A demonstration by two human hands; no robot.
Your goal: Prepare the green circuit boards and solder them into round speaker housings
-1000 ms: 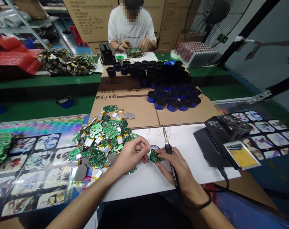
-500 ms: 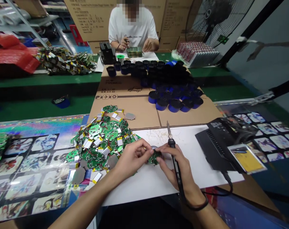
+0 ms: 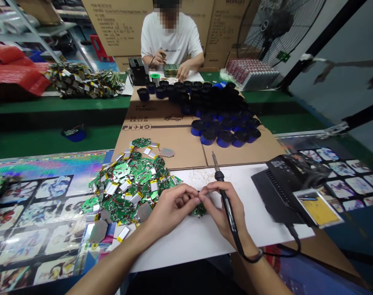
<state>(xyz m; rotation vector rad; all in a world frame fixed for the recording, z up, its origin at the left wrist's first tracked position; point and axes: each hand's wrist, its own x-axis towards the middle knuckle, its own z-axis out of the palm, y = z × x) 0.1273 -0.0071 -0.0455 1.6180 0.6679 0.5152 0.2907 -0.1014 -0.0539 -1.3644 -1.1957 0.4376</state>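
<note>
My left hand [image 3: 176, 209] is closed, its thumb and fingers pinched at the upper edge of a small green circuit board [image 3: 199, 210] over the white sheet. Fingertips of my right hand [image 3: 226, 213] meet them there and hide much of the board. A black-handled soldering iron [image 3: 226, 205] lies in my right hand, its metal tip pointing up and away from the board. To the left of my left hand is a heap of green circuit boards [image 3: 121, 170] with silver battery cells and thin wires.
Blue-and-black round cups [image 3: 208, 137] crowd the cardboard [image 3: 174, 159] ahead. On the right stand a black soldering station [image 3: 278, 192] and a tray with a yellow sponge [image 3: 318, 209]. Opposite, a person in a white shirt [image 3: 174, 41] handles stacked boards [image 3: 171, 70].
My right fingertips have come in to meet my left ones, covering more of the board. The soldering iron has tilted slightly left. The person opposite has moved a hand toward the stacked boards.
</note>
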